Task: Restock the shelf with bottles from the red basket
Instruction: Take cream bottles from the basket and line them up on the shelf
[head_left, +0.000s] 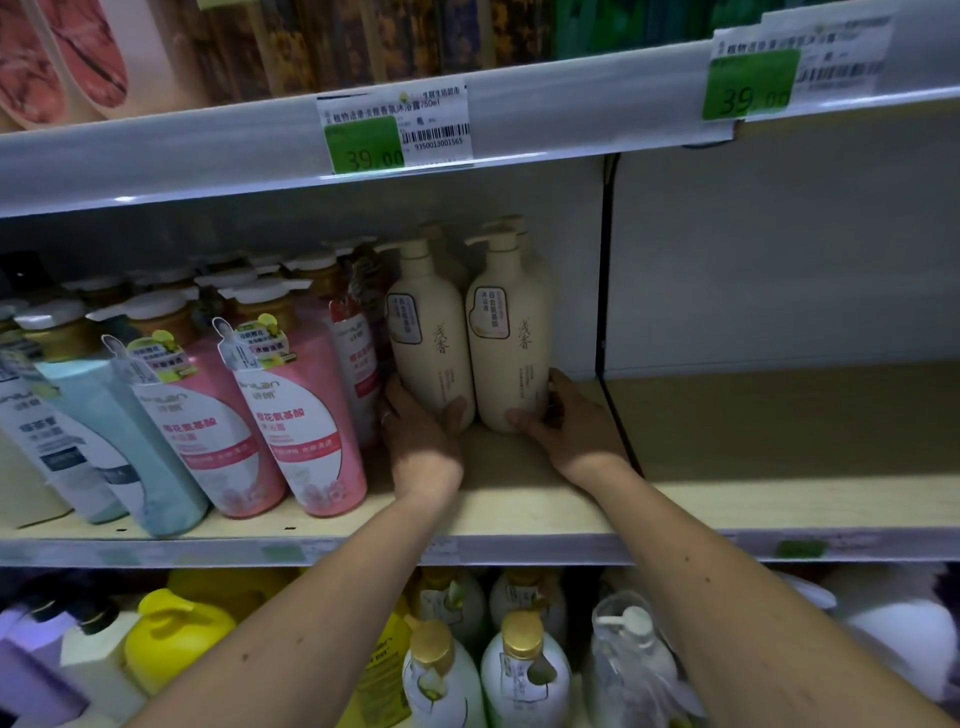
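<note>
Hands grip cream bottles upright: left hand (423, 434) one (431, 338), right hand (563, 421) another (511, 343).

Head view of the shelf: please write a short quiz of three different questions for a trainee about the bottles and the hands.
1. True or false: each hand grips its own cream bottle near the base.
2. Multiple choice: on the middle shelf, what stands directly to the left of the two front cream bottles? A) yellow bottles B) pink bottles C) a red basket
3. Fill in: the shelf space to the right of the cream bottles holds ___ bottles.

Key
1. True: the left hand holds the left cream bottle, the right hand holds the right cream bottle.
2. B, the pink bottles.
3. No.
</note>
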